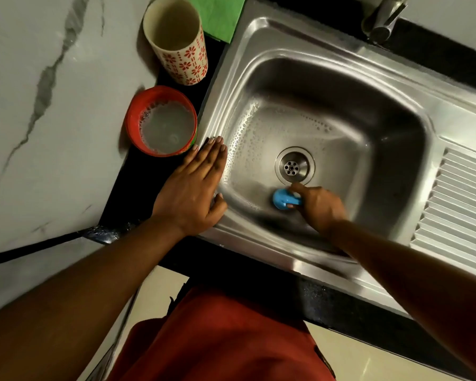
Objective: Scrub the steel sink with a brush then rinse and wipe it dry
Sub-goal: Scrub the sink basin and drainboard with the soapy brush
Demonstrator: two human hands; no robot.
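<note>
Steel sink [259, 45] soapy-beaded; right hand [320, 209] grips blue brush [283, 199]; left hand [195, 185] flat on rim.

A blue brush [283, 198] lies in the silver steel sink [368, 86], with a red bowl [134, 119], a cream red-flowered cup [187, 61] and a green cloth [220, 15] along its left edge.

sink: one, steel [259, 34], with one drain [294, 166] in its basin
brush: one, blue [285, 198], in the basin
tap: one [381, 19], at the sink's far rim
cloth: one, green [220, 15], at the sink's far left corner
cups: two on the worktop along the sink's left edge, one patterned [188, 60], one red [134, 116] with cloudy liquid
hands: two, left hand [195, 188], right hand [320, 209]
</note>
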